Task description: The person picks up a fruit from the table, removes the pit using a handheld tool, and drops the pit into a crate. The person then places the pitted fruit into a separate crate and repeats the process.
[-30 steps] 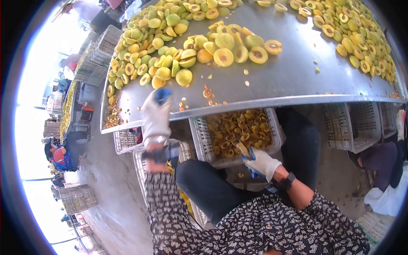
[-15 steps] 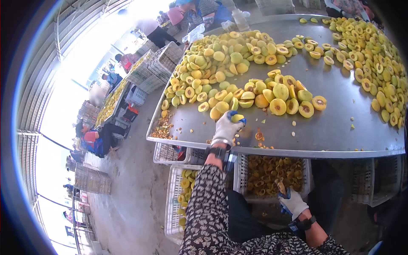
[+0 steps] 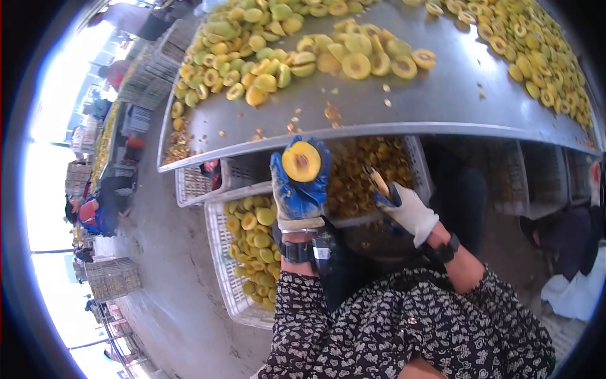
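Observation:
My left hand (image 3: pixel 299 186), in a white glove with a blue palm, is turned palm up and holds a halved yellow fruit (image 3: pixel 301 162), its cut face and brown centre showing. To its right my right hand (image 3: pixel 407 211), gloved too, grips a small tool with a wooden handle (image 3: pixel 379 181), its tip towards the fruit but apart from it. Both hands are below the near edge of the metal table (image 3: pixel 353 131). Halved fruits (image 3: pixel 356 65) lie in heaps on the table.
Below my left hand's left side stands a white crate (image 3: pixel 221 252) of yellow-green fruit halves. Another crate (image 3: pixel 416 165) with brownish scraps is under the table edge. More crates (image 3: pixel 113 278) and people are at the left; a person's dark-clothed leg (image 3: pixel 562 246) shows at right.
My left hand has drawn back from the table with the fruit and turned palm up. My right hand has come nearer to it with the tool. The view has tilted down.

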Motion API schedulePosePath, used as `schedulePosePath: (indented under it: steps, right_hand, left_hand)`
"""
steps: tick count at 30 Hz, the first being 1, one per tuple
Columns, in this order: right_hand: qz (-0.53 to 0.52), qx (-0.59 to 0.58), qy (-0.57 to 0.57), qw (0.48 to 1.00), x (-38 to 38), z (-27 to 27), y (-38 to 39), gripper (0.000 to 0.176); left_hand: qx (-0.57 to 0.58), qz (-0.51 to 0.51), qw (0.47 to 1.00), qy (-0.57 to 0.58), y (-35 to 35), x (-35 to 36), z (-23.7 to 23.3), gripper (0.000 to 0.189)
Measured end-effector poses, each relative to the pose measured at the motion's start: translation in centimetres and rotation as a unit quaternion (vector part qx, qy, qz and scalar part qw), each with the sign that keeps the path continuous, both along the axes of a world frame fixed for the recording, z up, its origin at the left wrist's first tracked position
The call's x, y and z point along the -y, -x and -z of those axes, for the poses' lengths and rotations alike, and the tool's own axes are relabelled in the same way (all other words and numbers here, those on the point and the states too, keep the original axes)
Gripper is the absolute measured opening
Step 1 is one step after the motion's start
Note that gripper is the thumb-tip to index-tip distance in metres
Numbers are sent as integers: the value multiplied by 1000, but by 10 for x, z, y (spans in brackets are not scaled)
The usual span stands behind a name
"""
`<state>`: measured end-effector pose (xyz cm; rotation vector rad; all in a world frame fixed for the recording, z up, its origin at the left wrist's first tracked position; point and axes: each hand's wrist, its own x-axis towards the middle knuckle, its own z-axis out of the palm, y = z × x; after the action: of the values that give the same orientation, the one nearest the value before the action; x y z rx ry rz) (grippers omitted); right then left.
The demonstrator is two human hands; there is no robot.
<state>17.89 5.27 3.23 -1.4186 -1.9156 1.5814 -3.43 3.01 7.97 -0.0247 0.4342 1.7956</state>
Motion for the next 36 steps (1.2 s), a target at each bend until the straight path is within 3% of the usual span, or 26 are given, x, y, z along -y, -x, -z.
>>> schedulePosePath:
  steps: [2, 8, 10, 12, 15, 16, 17, 18, 19, 20, 24, 25, 26, 28, 30, 32, 34, 36]
  right_hand:
    - [22, -34, 110, 993, 1, -32, 5, 15]
    - [-19, -36, 113, 993, 10, -70, 18, 21]
    - [-79, -30, -38, 996, 13, -71, 24, 22]
    - [-92, -44, -51, 994, 14, -73, 29, 23]
    - [-3, -132, 113, 985, 12, -66, 35, 25]
    - [-1, -130, 116, 985, 12, -64, 37, 25]
    - [33, -169, 181, 968, 12, -61, 40, 25]
    - [68, -206, 241, 946, 13, -57, 44, 25]
    - [101, -274, 188, 938, 15, -48, 52, 27]
    - [108, -270, 188, 938, 15, -43, 50, 27]
    - [118, -259, 197, 938, -3, -37, 38, 29]
    - [56, -202, -1, 978, -7, -33, 37, 29]
    - [-9, -137, -200, 970, -11, -30, 38, 29]
    - [-37, -108, -179, 977, -12, -33, 39, 28]
    - [-4, -84, -107, 991, -14, -41, 40, 26]
    - [96, -138, 66, 984, -12, -55, 35, 27]
    - [71, -74, 78, 992, -7, -60, 28, 22]
    - [-1, -25, -19, 1000, 11, -37, 26, 20]
  left_hand:
    - [-3, -3, 1000, 24, -7, 4, 4, 49]
    - [-22, 43, 998, 35, -12, 16, 14, 52]
    - [-20, 64, 998, 13, -16, 19, 14, 51]
    - [-97, 35, 994, 18, -23, 19, 13, 49]
    - [-185, 14, 982, 18, -24, 24, 16, 45]
    - [-232, -2, 972, 25, -28, 24, 13, 44]
    - [-476, -20, 879, 21, -31, 23, 25, 42]
    - [-473, -15, 881, 19, -34, 23, 26, 42]
    - [-384, -3, 922, 43, -39, 25, 20, 42]
    - [-290, 10, 955, 68, -43, 27, 15, 43]
    - [-363, 32, 928, 76, -44, 39, 4, 41]
    - [-446, 69, 890, 61, -38, 37, 8, 41]
    - [-446, 69, 890, 65, -36, 37, 9, 41]
    - [-251, 114, 944, 180, -36, 36, 7, 45]
    - [-212, 100, 954, 188, -35, 35, 13, 45]
    - [-196, 76, 960, 185, -32, 35, 21, 45]
    - [-192, 51, 963, 184, -29, 35, 27, 45]
    - [-194, 29, 963, 187, -30, 32, 32, 45]
